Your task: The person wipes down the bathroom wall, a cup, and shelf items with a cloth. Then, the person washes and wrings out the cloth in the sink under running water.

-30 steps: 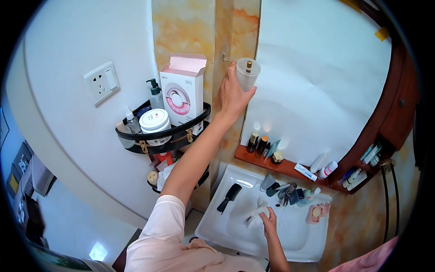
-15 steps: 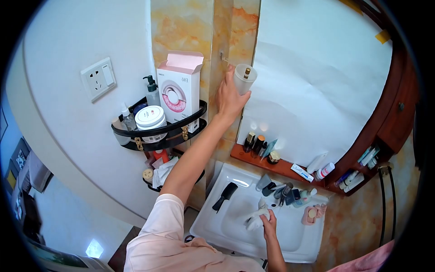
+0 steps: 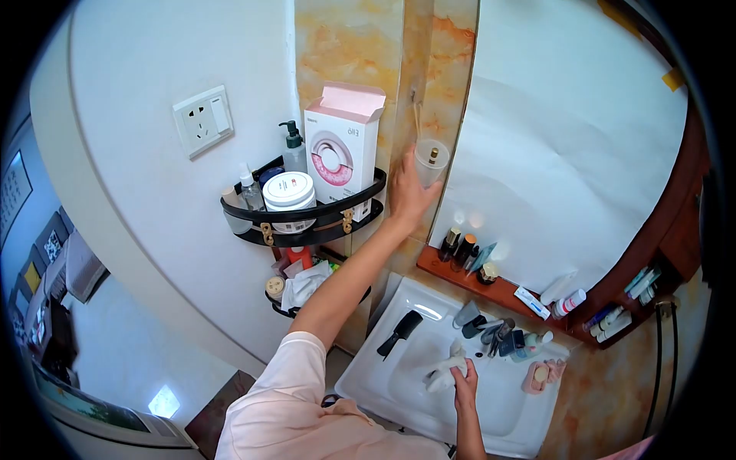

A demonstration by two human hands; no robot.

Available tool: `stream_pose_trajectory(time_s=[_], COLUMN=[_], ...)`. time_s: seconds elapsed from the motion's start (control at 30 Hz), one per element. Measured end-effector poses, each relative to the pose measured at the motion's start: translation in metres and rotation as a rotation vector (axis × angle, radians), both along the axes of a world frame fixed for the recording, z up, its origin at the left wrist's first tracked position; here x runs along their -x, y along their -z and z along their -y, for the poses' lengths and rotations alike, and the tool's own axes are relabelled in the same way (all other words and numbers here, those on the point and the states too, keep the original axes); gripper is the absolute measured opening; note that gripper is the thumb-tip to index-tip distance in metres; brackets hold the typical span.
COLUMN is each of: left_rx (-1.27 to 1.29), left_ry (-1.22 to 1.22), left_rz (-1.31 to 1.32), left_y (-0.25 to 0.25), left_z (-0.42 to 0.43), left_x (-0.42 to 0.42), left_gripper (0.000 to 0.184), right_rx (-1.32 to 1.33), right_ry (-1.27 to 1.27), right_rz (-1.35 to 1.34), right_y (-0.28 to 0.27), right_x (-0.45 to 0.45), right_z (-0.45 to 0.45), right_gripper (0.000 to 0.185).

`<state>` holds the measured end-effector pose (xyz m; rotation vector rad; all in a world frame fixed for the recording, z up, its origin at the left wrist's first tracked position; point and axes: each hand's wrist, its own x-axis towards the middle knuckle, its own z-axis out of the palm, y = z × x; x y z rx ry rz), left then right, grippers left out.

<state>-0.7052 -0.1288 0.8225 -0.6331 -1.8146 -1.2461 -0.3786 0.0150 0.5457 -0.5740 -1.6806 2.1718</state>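
Note:
My left hand (image 3: 409,195) is raised by the wall corner, fingers and thumb around a frosted translucent cup (image 3: 432,170). A small gold fitting shows inside the cup, and a thin string runs above it towards a wall hook (image 3: 414,96). The lower part of the cup is hidden by the hand. Over the white sink (image 3: 360,387), my right hand (image 3: 464,381) grips a crumpled white cloth (image 3: 440,376). A black comb-like brush (image 3: 400,334) lies in the sink to the left of the cloth.
A black corner shelf (image 3: 307,218) bears a white-pink box (image 3: 341,157), a round white jar (image 3: 289,190) and bottles. Cosmetics line a red-brown ledge (image 3: 506,294) under the paper-covered mirror (image 3: 567,153). Bottles and a pink soap dish (image 3: 537,379) sit at the sink's back edge.
The view has turned slightly left. My left hand and the cup sit lower relative to the hook, and more string shows. My right hand still grips the cloth over the sink.

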Motion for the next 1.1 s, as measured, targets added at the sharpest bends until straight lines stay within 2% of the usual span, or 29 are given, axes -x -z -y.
stream_pose_trajectory(time_s=[0.1, 0.2, 0.3, 0.4, 0.5, 0.6, 0.63, 0.73, 0.83, 0.9, 1.0, 1.1], left_rx=[-0.018, -0.065, -0.097, -0.113, -0.109, -0.106, -0.122, -0.043, -0.125, 0.091, 0.184, 0.327], left_ry=[-0.003, 0.109, 0.295, 0.341, 0.277, 0.159, 0.181, 0.111, 0.293, 0.542, 0.856, 1.121], left_rz=[-0.030, 0.053, 0.254, 0.304, 0.259, 0.015, 0.052, -0.108, 0.057, 0.292, 0.614, 0.706], left_y=[0.002, 0.000, -0.009, -0.009, -0.001, 0.008, 0.014, 0.029, 0.064, 0.101, 0.150, 0.167], left_z=[0.003, 0.002, 0.006, 0.008, 0.005, 0.010, 0.011, 0.025, 0.028, 0.028, 0.013, 0.009], left_x=[0.001, -0.003, -0.012, -0.014, -0.011, -0.013, -0.019, -0.056, -0.117, -0.149, -0.189, -0.219], left_gripper=[0.088, 0.087, 0.084, 0.081, 0.084, 0.089, 0.092, 0.085, 0.077, 0.072, 0.067, 0.070], right_rx=[-0.011, -0.036, -0.017, 0.013, -0.006, -0.088, -0.114, -0.097, -0.020, -0.005, -0.060, -0.175], right_ry=[-0.010, -0.015, -0.007, -0.004, 0.010, 0.069, 0.083, 0.157, 0.118, 0.051, -0.054, -0.092], right_rz=[0.015, 0.025, 0.042, 0.053, 0.002, -0.063, -0.077, -0.157, -0.250, -0.249, -0.227, -0.243], right_y=[-0.003, 0.004, 0.011, 0.017, 0.011, -0.005, -0.014, -0.053, -0.088, -0.111, -0.125, -0.127], right_x=[-0.001, -0.001, 0.002, 0.002, 0.004, 0.007, 0.010, 0.017, 0.017, 0.009, -0.001, -0.013], right_z=[0.004, 0.004, 0.003, 0.002, 0.004, 0.002, -0.001, -0.007, -0.015, -0.016, -0.019, -0.016], right_gripper=[0.023, 0.022, 0.024, 0.026, 0.029, 0.035, 0.038, 0.045, 0.045, 0.042, 0.044, 0.048])
